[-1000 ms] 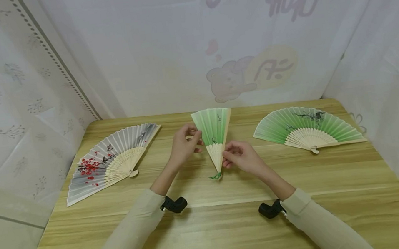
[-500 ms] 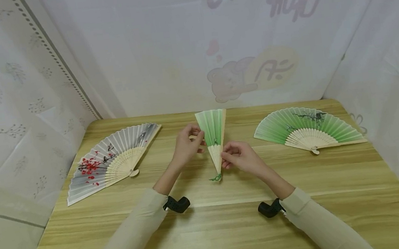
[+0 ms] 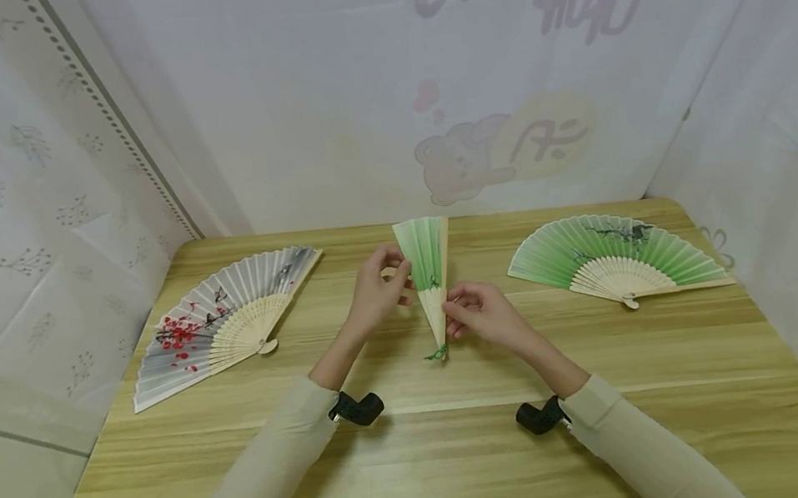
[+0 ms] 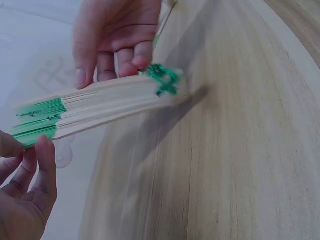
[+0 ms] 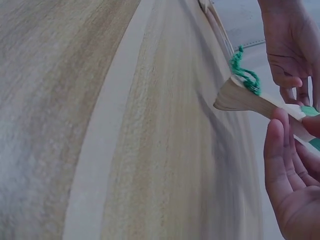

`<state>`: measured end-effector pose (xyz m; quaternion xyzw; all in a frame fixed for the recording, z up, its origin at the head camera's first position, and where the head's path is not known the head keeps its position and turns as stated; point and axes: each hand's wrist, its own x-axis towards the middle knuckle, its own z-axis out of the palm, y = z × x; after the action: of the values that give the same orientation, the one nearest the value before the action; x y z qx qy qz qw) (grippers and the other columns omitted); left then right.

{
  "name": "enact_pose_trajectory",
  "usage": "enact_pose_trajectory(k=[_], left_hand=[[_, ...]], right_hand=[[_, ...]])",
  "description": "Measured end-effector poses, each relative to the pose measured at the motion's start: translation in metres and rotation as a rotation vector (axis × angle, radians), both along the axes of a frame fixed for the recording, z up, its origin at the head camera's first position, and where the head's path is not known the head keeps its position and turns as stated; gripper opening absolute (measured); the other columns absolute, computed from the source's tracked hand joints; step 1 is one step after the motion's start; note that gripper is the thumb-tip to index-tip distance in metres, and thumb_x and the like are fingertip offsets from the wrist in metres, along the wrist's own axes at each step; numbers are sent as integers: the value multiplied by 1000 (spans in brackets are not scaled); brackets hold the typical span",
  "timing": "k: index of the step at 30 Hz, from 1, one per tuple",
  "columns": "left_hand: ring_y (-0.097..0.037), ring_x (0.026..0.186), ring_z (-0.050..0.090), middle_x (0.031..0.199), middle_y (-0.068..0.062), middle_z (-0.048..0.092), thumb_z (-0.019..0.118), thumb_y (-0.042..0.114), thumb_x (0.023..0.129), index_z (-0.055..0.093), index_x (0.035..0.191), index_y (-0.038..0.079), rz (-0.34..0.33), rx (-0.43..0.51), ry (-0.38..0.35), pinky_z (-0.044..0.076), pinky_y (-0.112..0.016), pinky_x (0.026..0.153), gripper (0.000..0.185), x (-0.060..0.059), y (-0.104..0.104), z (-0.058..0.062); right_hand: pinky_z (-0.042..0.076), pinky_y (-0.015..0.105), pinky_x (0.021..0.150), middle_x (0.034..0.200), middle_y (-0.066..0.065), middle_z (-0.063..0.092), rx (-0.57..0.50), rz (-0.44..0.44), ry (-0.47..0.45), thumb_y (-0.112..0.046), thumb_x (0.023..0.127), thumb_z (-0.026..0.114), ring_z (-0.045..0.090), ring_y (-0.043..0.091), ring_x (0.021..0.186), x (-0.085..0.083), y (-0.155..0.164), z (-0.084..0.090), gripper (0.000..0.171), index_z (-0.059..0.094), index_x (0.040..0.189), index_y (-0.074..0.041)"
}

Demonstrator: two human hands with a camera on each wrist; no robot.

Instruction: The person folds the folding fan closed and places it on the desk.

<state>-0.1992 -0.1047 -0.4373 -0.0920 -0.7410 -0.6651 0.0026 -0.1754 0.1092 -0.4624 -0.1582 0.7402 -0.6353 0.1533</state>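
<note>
While narrower than a second ago, the green folding fan (image 3: pixel 428 274) remains pinched: left hand (image 3: pixel 374 290) on its leaf edge, right hand (image 3: pixel 479 314) gripping the bamboo ribs.

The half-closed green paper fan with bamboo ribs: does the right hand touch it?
Touching. In the head view the right hand pinches the half-closed green paper fan with bamboo ribs at its lower ribs; the left wrist view shows the fingertips on the ribs.

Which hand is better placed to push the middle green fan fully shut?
Probably the left hand: it pinches the partly open green fan at its outer edge, high up, while the right hand holds the bamboo ribs near the pivot.
</note>
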Motion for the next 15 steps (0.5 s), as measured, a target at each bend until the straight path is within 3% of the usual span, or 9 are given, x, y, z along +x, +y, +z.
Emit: enact_pose_trajectory(k=[8, 15], left_hand=[[-50, 79, 67, 105, -31, 58, 55, -2, 103, 53, 112, -11, -3, -22, 19, 57, -63, 63, 13, -1, -1, -1], [-39, 73, 71, 100, -21, 61, 59, 1, 101, 56, 108, -5, 35, -54, 30, 60, -52, 59, 10, -1, 0, -4]], right_hand=[[60, 52, 72, 88, 20, 69, -14, 34, -2, -1, 101, 62, 70, 25, 74, 2, -1, 2, 18, 65, 110, 14], [61, 46, 70, 90, 20, 68, -24, 38, 32, 1, 100, 62, 69, 24, 74, 2, -2, 1, 15, 66, 108, 14]])
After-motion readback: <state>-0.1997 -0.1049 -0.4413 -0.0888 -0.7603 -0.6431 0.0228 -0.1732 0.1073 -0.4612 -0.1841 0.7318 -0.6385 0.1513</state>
